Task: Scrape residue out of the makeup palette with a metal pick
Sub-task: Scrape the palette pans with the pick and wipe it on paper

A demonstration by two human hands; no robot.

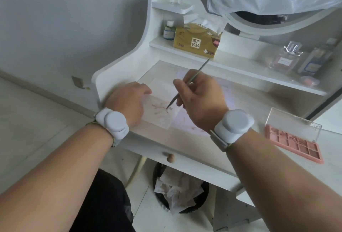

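Your right hand (200, 100) pinches pick (187, 85) pen-style, tip down on tissue (162, 109) just left of grip, among pink smears. Your left hand (129, 100) lies flat, fingers straight, pinning tissue's left edge. Step looks like wiping pick clean between scrapes. Next: carry pick right, back to palette (294, 143). Palette well right of grip, near desk (185, 144) front edge, clear lid up, pink pans crumbled, loose powder in upper wells.

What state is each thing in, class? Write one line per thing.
Makeup palette: lid open, lying on the desk, untouched.
Metal pick: held tilted, tip on the tissue.
Tissue: flat, smeared pink.
Right hand: grips the pick.
Left hand: rests on the tissue's edge.
Tissue pack: open, sheet sticking out.
Bin: holds crumpled tissues.
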